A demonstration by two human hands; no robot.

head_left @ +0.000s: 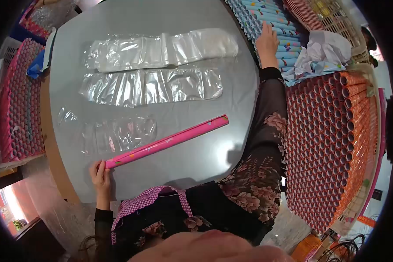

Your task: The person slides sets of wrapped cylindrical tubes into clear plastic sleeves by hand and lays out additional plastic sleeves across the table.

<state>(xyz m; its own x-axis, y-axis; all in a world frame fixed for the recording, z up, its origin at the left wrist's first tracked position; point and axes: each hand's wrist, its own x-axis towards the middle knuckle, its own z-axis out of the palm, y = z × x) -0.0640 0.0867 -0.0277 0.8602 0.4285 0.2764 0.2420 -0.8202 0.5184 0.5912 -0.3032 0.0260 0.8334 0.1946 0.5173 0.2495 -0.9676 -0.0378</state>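
A pink patterned roll of wrapping paper [170,140] lies slantwise across the near part of the grey table [196,163]. At its lower left end, my left hand [101,178] pinches the roll between thumb and fingers. My right hand [267,41] is stretched out at the upper right, over a stack of light blue patterned paper rolls [288,43]. Its fingers are extended and touch or hover just over the rolls; no roll shows in its grasp. Beyond the pink roll lie clear plastic sleeves [153,87], some thick and shiny, and a few thin flat ones [122,133].
To the right a crate holds many stacked red-orange rolls [323,148], ends facing the table. Crumpled white paper [323,50] sits above it. Pink rolls [26,100] are stacked on the left, beside a cardboard edge [52,139].
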